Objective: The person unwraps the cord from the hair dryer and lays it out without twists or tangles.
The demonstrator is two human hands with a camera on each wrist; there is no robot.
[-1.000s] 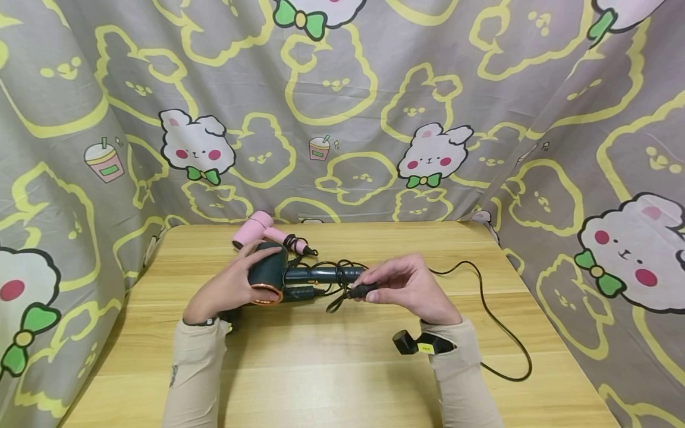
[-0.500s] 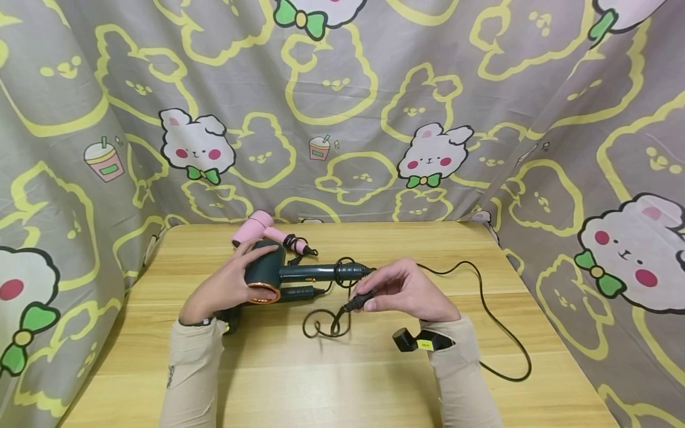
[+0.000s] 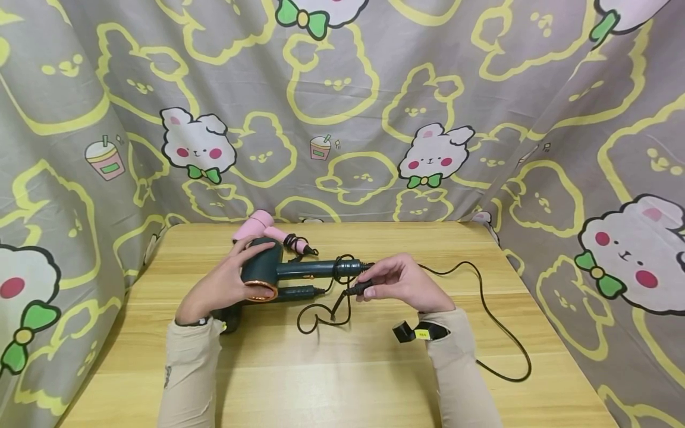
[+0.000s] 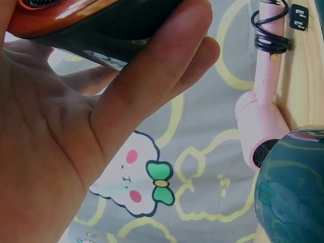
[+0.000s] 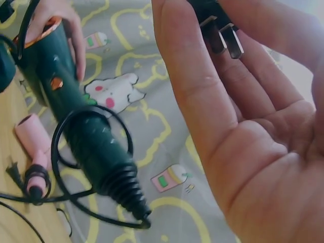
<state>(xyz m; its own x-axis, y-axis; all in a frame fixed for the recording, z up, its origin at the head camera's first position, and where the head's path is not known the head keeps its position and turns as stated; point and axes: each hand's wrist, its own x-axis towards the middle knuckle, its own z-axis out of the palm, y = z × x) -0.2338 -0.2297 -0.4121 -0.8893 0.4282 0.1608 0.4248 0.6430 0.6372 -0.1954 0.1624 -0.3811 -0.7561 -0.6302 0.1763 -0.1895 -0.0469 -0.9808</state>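
Note:
My left hand (image 3: 216,291) grips a dark green hair dryer (image 3: 310,269) by its barrel, fingers on top and thumb at the copper-rimmed end. Its handle points right, and a loop of black cord (image 5: 59,174) hangs round it in the right wrist view. Between thumb and fingers, my right hand (image 3: 404,285) pinches a black plug (image 3: 360,289); its two metal prongs (image 5: 233,43) face back toward the palm in the right wrist view. A loose curl of cord (image 3: 298,321) hangs left of the plug. Below lies a second dark green hair dryer (image 3: 297,293), partly hidden.
A pink hair dryer (image 3: 254,224) lies behind, its cord wound round its handle. Another stretch of black cord (image 3: 480,285) curves over the wooden table (image 3: 321,380) at right, running behind the right forearm. Patterned curtains (image 3: 353,77) surround the table.
The bunched cord by the plug has come loose into an open curl, with fewer turns round the handle. My left hand and the dryer have shifted slightly left and up.

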